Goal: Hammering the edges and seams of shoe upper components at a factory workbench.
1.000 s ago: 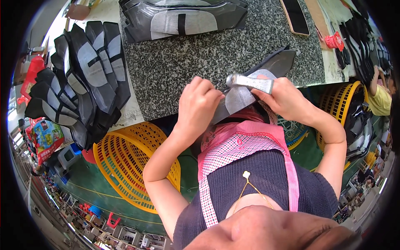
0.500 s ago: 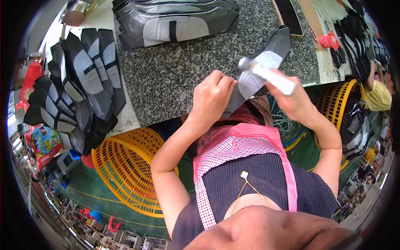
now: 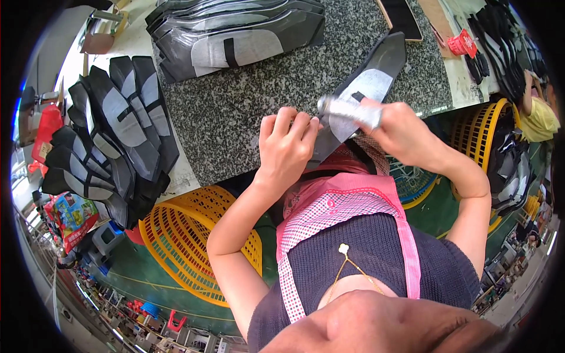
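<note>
A long dark piece (image 3: 385,56) with a light grey rounded patch and a small black strip lies slantwise over the front edge of the speckled stone slab (image 3: 223,117). My left hand (image 3: 286,141) has its fingers curled and pinched at the piece's left edge. In my right hand (image 3: 406,132), closed round its pale wrapped handle, is a hammer (image 3: 351,110). Its round metal head is over the left side of the patch, close to my left fingertips; motion blur hides whether it touches.
Similar pieces form a stack (image 3: 253,50) at the slab's far side, and more lie fanned in a pile (image 3: 132,112) on the left. A phone (image 3: 403,17) rests far right. Yellow baskets (image 3: 176,247) stand below the table. Another person's yellow sleeve (image 3: 540,120) shows at right.
The hammer has swung left and its handle lies flatter, its head now nearer my left fingers. My left hand has shifted slightly left, and the black strip on the patch is now uncovered.
</note>
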